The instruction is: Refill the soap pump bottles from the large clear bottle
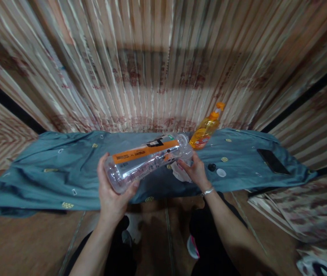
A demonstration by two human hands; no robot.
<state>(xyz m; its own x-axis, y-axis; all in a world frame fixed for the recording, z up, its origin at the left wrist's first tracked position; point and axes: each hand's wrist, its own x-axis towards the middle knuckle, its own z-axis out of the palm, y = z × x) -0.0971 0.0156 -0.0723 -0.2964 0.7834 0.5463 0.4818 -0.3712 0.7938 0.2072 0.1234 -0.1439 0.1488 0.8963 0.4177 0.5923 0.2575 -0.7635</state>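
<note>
My left hand [111,193] grips the base of a large clear plastic bottle [149,159] with an orange label, held sideways above a blue-grey cloth [51,168]. My right hand [194,170] is closed at the bottle's neck end, with a white rag [180,174] under its fingers. A black bottle cap [212,167] and a white cap [221,173] lie on the cloth just right of my right hand.
An orange dish-soap bottle [205,132] with a pump top stands behind the clear bottle. A dark phone [273,161] lies at the cloth's right end. Striped curtains hang behind. My legs and shoes are below on a brown floor.
</note>
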